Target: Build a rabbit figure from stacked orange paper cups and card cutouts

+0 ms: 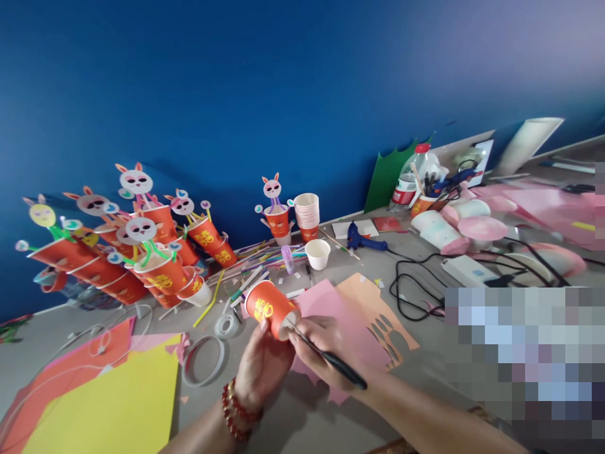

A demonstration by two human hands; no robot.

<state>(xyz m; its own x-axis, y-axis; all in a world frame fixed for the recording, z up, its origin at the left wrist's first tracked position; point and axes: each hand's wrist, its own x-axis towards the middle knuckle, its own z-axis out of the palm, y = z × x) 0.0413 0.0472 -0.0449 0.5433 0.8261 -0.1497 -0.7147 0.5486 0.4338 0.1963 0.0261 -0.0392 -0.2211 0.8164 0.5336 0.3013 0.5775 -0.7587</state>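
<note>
My left hand [265,366] is wrapped round an orange paper cup [267,310] with yellow lettering. The cup lies tilted, its rim to the upper left and its pale base toward my right hand [324,347]. Between the right fingers is a slim metal tool with a black handle [347,371]; its tip meets the cup's base, and whether it pierces it is hidden. Beneath both hands lies pink paper [326,302] beside a cut orange sheet [371,306]. A white cup [317,254] stands just beyond.
Decorated orange cups [163,277] with rabbit faces crowd the left. Behind are stacked cups [307,217] and a blue glue gun [363,238]. Tape rolls [204,360] and yellow paper [113,403] lie left. Black cable [401,290] and a plastic bottle [406,183] are right.
</note>
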